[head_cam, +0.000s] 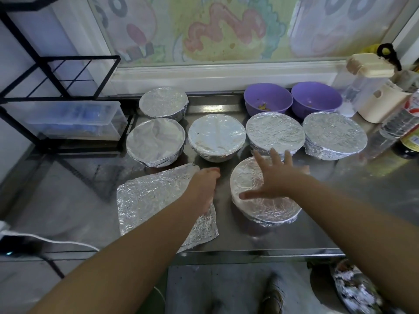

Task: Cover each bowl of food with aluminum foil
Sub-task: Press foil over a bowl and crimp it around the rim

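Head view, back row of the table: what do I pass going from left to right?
covered bowl → purple bowl → second purple bowl → cream-lidded jug

Soft daylight is coming through the painted window pane (226, 28) ahead of you and is lighting the scene evenly, cool and slightly dim. The steel tabletop (362, 196) is throwing a pale glare patch along its back edge and hazy reflections beneath the bowls. The foil-covered bowls (216, 132) are glinting, and the nearest one (267, 207) is washing out almost white on its left rim. Your arms are casting only faint shadows. Your right hand (274, 177) and left hand (204, 184) are smearing with motion blur. The wide lens is bowing the black rack (56, 71) and the table's front edge. The corners are going soft, and the bottle (403, 123) at far right is blurring.
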The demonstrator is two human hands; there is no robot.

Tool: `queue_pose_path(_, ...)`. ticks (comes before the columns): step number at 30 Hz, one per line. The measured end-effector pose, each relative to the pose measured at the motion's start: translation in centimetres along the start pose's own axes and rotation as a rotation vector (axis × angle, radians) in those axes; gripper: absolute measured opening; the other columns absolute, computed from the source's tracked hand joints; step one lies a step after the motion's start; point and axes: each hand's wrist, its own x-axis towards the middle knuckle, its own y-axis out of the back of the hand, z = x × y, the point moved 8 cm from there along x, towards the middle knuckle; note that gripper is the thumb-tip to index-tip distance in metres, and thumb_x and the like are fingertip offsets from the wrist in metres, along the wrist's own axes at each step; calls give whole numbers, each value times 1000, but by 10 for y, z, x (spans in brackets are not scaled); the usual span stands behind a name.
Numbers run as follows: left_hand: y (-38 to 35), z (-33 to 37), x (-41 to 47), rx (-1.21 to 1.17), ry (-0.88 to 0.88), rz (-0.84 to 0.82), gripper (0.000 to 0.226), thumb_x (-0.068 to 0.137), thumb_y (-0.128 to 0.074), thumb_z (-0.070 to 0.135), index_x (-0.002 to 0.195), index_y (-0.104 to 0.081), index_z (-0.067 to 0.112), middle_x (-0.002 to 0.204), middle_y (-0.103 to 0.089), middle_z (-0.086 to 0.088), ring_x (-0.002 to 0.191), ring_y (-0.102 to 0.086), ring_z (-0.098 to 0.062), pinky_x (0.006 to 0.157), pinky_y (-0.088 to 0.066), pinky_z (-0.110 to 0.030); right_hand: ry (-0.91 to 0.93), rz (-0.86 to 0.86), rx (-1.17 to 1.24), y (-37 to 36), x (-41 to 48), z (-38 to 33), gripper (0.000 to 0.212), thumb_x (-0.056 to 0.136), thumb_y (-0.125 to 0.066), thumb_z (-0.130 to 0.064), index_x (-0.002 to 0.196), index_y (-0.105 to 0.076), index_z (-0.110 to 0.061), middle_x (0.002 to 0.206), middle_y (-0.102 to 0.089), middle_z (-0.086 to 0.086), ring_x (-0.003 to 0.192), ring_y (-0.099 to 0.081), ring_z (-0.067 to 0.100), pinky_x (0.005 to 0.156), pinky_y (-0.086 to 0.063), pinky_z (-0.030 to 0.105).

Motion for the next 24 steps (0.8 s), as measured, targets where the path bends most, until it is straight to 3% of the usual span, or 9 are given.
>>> queue_pose_path(4, -4, -35, -32, -34, 135, -63, 22, 101, -45, 1, 117, -61, 3, 115, -67, -18, 109, -66, -29, 88, -55, -36, 149, -68, -25, 1, 0, -12, 153, 34, -66, -95, 149, 26, -56, 163, 35, -7, 148, 32, 40, 110, -7, 84)
queue_pose_path(7, -22, -41, -49, -146, 198, -131, 27, 101, -44, 2, 122, -62, 0, 120, -69, -16, 112, -67, -27, 89, -56, -36, 164, -118, -29, -7, 7, -10, 155, 36, -77, -89, 147, 26, -58, 164, 32, -10, 147, 32, 41, 109, -11, 84)
queue_pose_path(11, -28, -32, -52, -261, 281, -117, 28, 102, -39, 3, 121, -56, -8, 125, -62, -23, 121, -58, -35, 108, -44, -44, 162, -122, -49, -9, 12, -11, 162, 20, -66, -99, 144, 29, -60, 165, 28, -10, 149, 28, 43, 110, -10, 84)
queue_pose_path(15, -38, -15, -54, -231, 356, -219, 29, 103, -37, 11, 118, -54, -7, 123, -60, -26, 118, -57, -35, 102, -43, -41, 160, -116, -45, -11, 16, -10, 167, 7, -55, -104, 145, 29, -59, 166, 28, -9, 149, 27, 46, 109, -8, 84)
queue_pose_path(17, -43, -9, -54, -213, 389, -265, 38, 102, -38, 16, 129, -50, -9, 129, -59, -27, 120, -56, -36, 102, -43, -41, 160, -107, -40, -11, 16, -11, 167, 9, -55, -103, 147, 26, -57, 166, 27, -8, 149, 25, 47, 108, -9, 85)
queue_pose_path(20, -47, -5, -53, -196, 401, -321, 43, 101, -39, 20, 130, -50, -10, 130, -59, -27, 119, -57, -36, 95, -46, -40, 160, -99, -33, -10, 16, -11, 165, 13, -57, -101, 149, 24, -56, 166, 27, -7, 149, 24, 48, 108, -9, 85)
queue_pose_path(23, -44, -10, -51, -163, 407, -360, 35, 101, -39, 24, 113, -59, -3, 116, -63, -20, 117, -56, -34, 103, -41, -42, 146, -104, -31, -9, 14, -11, 160, 24, -67, -96, 150, 22, -55, 166, 27, -7, 149, 25, 47, 108, -9, 85)
queue_pose_path(24, -43, -12, -50, -150, 412, -366, 31, 101, -40, 25, 106, -60, 2, 107, -64, -14, 113, -56, -31, 99, -42, -41, 140, -107, -31, -9, 13, -11, 158, 30, -71, -94, 151, 22, -55, 166, 27, -7, 149, 25, 46, 109, -9, 84)
